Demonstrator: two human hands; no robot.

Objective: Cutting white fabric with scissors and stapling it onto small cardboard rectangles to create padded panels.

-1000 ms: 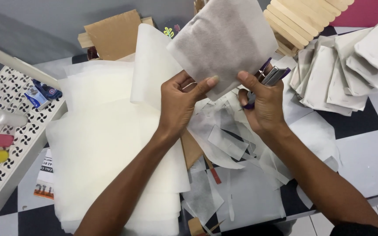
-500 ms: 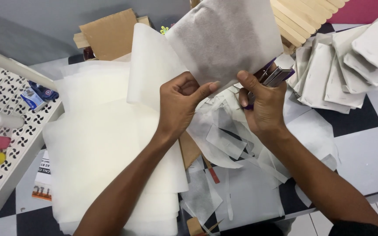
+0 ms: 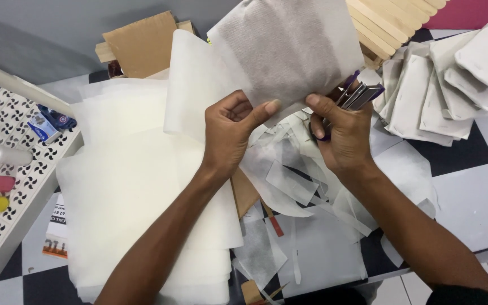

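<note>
I see my left hand (image 3: 230,133) and right hand (image 3: 343,135) both pinching the near edge of a grey fabric sheet (image 3: 292,48), raised above the scrap pile (image 3: 295,192). My right hand also grips a stapler (image 3: 360,96), fingers closed around it; finished white pouches (image 3: 453,85) lie far right.

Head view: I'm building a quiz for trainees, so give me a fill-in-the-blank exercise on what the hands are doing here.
1. Both hands hold up a grey ____ sheet.
2. The right hand also grips a purple-handled ____.
3. The left hand pinches the sheet's ____ edge.
4. The pile of folded white pouches lies to the ____ of the hands.

Missing words: fabric; stapler; lower; right
</note>
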